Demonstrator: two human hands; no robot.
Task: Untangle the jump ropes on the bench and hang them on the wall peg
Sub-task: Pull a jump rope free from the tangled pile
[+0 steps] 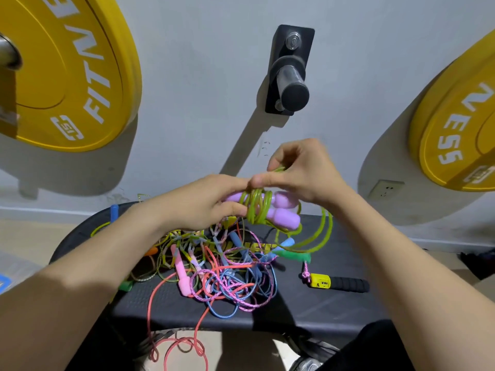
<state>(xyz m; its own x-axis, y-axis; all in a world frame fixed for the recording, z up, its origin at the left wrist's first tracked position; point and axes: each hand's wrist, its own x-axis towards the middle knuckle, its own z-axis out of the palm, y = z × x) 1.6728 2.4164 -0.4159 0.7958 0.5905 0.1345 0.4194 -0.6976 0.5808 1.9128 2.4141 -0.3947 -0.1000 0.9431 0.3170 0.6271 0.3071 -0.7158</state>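
Above the black bench my left hand grips the two lilac handles of a jump rope. Its green cord is wound several times around the handles. My right hand pinches that green cord just above the wraps; a loose green loop hangs to the right. A tangled pile of jump ropes in pink, blue, coral and yellow lies on the bench below. The black wall peg sticks out of the wall above my hands, with nothing on it.
Yellow weight plates hang on the wall at the left and right. A yellow and black handle lies apart on the bench's right side. A coral cord dangles off the front edge. A wall socket sits low right.
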